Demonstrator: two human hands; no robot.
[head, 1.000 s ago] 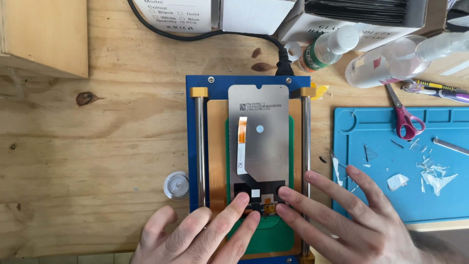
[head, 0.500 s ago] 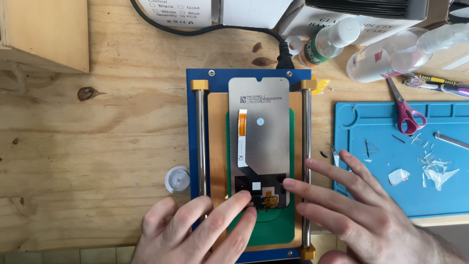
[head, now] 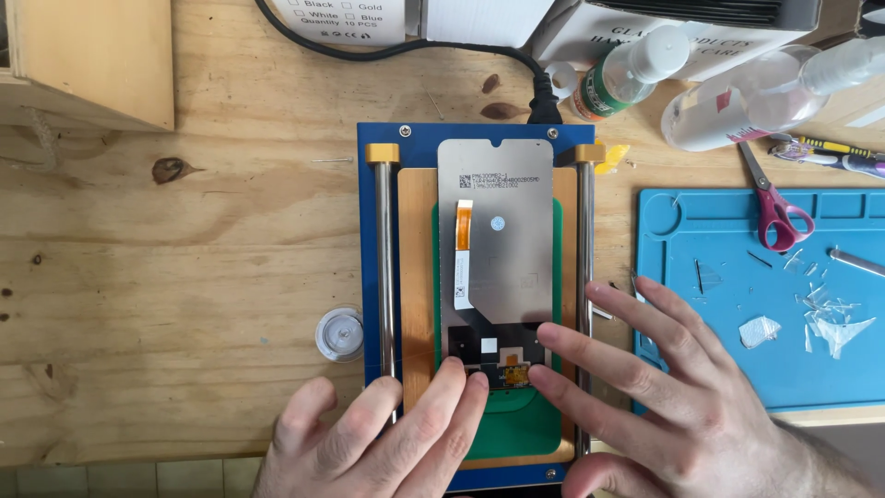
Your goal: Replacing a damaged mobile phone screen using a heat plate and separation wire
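At the far left a pale wooden box [head: 88,60] is seen on the knotted plywood bench [head: 184,277], and a small clear round cap [head: 339,333] lies just beside the left edge of the blue metal fixture [head: 369,231]. The fixture is rectangular, with two steel rods [head: 384,267] running lengthwise under brass-coloured end blocks, a tan plate and a green pad set within it.

The phone screen panel [head: 498,240] is laid back upward on the pad, between the rods: a flat grey rectangle with rounded corners, an orange flex strip along its left side and a dark circuit area at its lower end. The left hand [head: 369,443] is held flat with fingers extended and close together; its fingertips [head: 452,373] are pressed at the panel's lower edge, and nothing is gripped. The right hand [head: 673,406] is spread wide and flat, its index fingertip being set against the panel's lower right corner, with nothing enclosed.

To the right, a blue silicone mat [head: 737,369] is strewn with glass shards; pink-handled scissors [head: 774,207] rest on its upper edge. Clear plastic bottles [head: 737,92] lie above. Bare wood is left open on the fixture's left side.
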